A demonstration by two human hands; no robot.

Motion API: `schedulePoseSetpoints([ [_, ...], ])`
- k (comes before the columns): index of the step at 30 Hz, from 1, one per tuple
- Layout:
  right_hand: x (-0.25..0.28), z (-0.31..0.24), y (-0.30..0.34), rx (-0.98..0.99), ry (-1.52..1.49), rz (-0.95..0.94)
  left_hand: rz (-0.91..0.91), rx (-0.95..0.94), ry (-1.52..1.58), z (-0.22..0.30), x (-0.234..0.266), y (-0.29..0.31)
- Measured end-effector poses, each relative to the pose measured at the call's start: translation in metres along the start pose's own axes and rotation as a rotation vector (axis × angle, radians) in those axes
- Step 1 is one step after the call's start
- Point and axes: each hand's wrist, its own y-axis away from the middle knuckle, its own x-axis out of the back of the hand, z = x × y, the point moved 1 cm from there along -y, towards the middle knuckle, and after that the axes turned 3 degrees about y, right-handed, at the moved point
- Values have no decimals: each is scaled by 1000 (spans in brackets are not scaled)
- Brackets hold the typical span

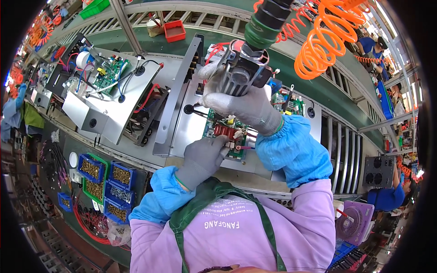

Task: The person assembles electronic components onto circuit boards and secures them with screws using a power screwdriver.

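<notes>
My right hand (pixel 248 108), in a grey-white glove, is wrapped round a dark hanging power screwdriver (pixel 240 73) with a ribbed body and a green and black upper part. Its tip is hidden below my hand. My left hand (pixel 200 160), in a grey glove, is closed, thumb and fingertips together at the front edge of a green circuit board (pixel 236 154). Whatever lies between those fingertips is too small to make out. Beside them are a red part (pixel 224 131) and a purple-sleeved wire lug (pixel 245 147). The board sits on a metal chassis (pixel 181 132).
Another metal chassis (pixel 109 120) with a board and wires stands to the left. Blue bins (pixel 122 176) of screws lie at lower left. Orange coiled hoses (pixel 318 43) hang at upper right. A red tray (pixel 175 31) sits at the back; rollers (pixel 343 150) run at right.
</notes>
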Motion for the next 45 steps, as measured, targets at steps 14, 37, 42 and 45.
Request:
schedulePoseSetpoints([
  [14, -1, 9, -4, -2, 95, -19, 66, 13, -1, 0, -9, 2],
  [37, -16, 2, -3, 73, 43, 94, 93, 4, 237, -5, -8, 5],
  [42, -1, -18, 19, 198, -179, 0, -9, 630, 1777, -14, 8, 22],
  [45, -7, -12, 23, 190, -221, -80, 33, 632, 2159, -6, 16, 17],
])
